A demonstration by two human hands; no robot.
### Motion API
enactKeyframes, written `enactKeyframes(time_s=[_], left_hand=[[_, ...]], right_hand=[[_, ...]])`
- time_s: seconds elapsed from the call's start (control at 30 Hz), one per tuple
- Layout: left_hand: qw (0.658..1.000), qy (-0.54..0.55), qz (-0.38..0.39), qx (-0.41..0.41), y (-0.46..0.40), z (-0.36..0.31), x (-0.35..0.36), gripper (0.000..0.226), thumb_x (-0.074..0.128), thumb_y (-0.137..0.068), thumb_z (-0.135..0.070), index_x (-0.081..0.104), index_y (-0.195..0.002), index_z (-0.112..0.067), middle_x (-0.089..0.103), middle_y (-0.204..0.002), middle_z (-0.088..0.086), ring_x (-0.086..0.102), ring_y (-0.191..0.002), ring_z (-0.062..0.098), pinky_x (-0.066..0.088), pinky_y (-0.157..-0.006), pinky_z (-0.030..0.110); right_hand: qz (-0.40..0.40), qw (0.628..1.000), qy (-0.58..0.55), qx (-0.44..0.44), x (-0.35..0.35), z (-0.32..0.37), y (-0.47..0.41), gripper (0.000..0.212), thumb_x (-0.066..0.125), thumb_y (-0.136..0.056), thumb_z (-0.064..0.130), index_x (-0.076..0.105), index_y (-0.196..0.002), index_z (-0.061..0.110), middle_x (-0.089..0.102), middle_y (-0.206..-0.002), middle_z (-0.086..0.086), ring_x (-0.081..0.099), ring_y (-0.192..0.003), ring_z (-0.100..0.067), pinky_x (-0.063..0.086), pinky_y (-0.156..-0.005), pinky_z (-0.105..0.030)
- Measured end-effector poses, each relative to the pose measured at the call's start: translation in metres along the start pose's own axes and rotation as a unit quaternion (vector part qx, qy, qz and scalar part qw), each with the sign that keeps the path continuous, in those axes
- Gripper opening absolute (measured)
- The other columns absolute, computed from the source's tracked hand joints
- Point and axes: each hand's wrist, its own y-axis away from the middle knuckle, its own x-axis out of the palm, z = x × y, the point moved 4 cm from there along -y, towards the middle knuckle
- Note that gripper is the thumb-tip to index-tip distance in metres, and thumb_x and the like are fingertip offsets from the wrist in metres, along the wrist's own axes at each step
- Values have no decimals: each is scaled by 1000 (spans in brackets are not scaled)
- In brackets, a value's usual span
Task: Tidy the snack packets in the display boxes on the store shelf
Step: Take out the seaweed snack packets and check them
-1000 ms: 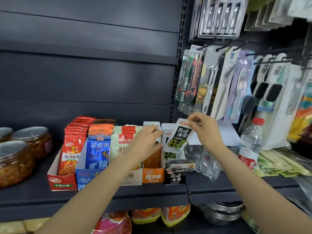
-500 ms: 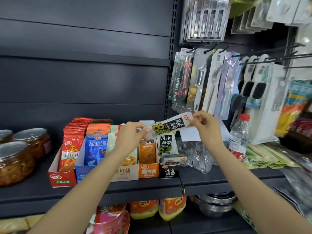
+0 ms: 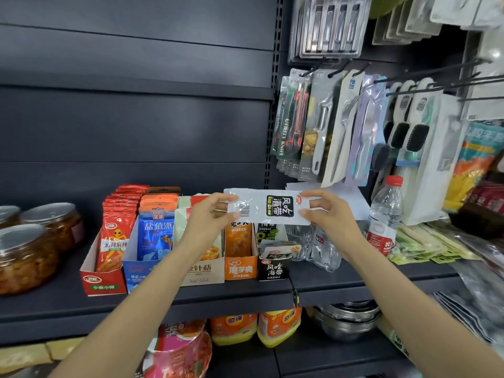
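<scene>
From the head camera, a white seaweed packet [image 3: 268, 207] lies sideways in the air above the row of display boxes, stretched between both hands. The left hand [image 3: 208, 219] pinches its left end beside the barcode, thumb under and fingers curled over the top edge; the right hand [image 3: 328, 214] pinches its right end by the small red logo, fingers bent, wrist angled up from the lower right. Both forearms rise from the near edge toward the shelf [image 3: 218, 298]. The packet is flat, glossy film with a black label in its middle. Just below it stands the black seaweed box [image 3: 274, 268], with an orange box [image 3: 240, 268] touching its left side, then cream, blue and red cardboard boxes holding upright foil packets. A clear water bottle [image 3: 386, 214] stands to the right.
</scene>
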Motion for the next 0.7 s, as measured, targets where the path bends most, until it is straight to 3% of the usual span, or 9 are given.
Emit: enactKeyframes(time_s=[0.07, 0.17, 0.27, 0.4, 0.57, 0.63, 0.7], left_hand=[[1000, 23, 15, 4, 1, 2, 0, 39, 67, -85, -14, 56, -112, -39, 60, -104, -5, 61, -94, 11, 53, -71, 19], [1000, 18, 22, 2, 1, 4, 0, 47, 67, -85, -13, 52, -120, -40, 59, -108, -3, 61, -97, 13, 55, -75, 21], [1000, 9, 30, -5, 1, 6, 0, 45, 67, -85, -12, 52, -118, -39, 58, -109, -4, 61, -97, 14, 54, -68, 18], [999, 20, 31, -10, 0, 9, 0, 43, 65, -86, -10, 54, -118, -37, 57, -110, -3, 62, -96, 14, 55, -69, 20], [997, 55, 28, -41, -3, 13, 2, 38, 62, -89, -12, 56, -123, -29, 58, -113, -1, 62, -97, 14, 56, -73, 23], [994, 88, 32, -64, -4, 16, 4, 34, 61, -90, -13, 57, -121, -27, 60, -115, 2, 61, -100, 15, 56, -78, 27], [990, 109, 36, -84, -4, 19, 7, 31, 60, -90, -12, 60, -118, -25, 60, -117, 5, 60, -102, 18, 56, -78, 29]], right_hand=[[8, 1000, -4, -11, -1, 0, 1, 33, 68, -82, 1, 66, -106, 25, 61, -97, -15, 51, -56, -10, 41, -57, -30], [11, 1000, 1, -23, -1, 1, 0, 43, 68, -82, 1, 65, -111, 32, 59, -102, -7, 51, -54, -8, 37, -48, -22], [7, 1000, 15, -21, -1, 1, 0, 44, 71, -79, 3, 65, -108, 36, 58, -102, 1, 46, -47, -8, 37, -53, -27], [6, 1000, 13, -19, -1, 0, 2, 42, 72, -79, 6, 65, -110, 35, 58, -102, 3, 45, -47, -9, 40, -56, -26], [4, 998, -62, -10, -1, 1, 0, 32, 55, -91, 2, 68, -109, 26, 65, -99, 5, 60, -70, -10, 51, -72, -21], [10, 997, -77, -11, -2, 4, 0, 38, 46, -91, -7, 68, -108, 20, 68, -99, 2, 63, -70, -4, 51, -68, -15], [19, 998, -37, -41, -2, 7, 1, 34, 54, -87, -8, 69, -102, 18, 69, -100, 0, 62, -67, -2, 45, -57, -10]])
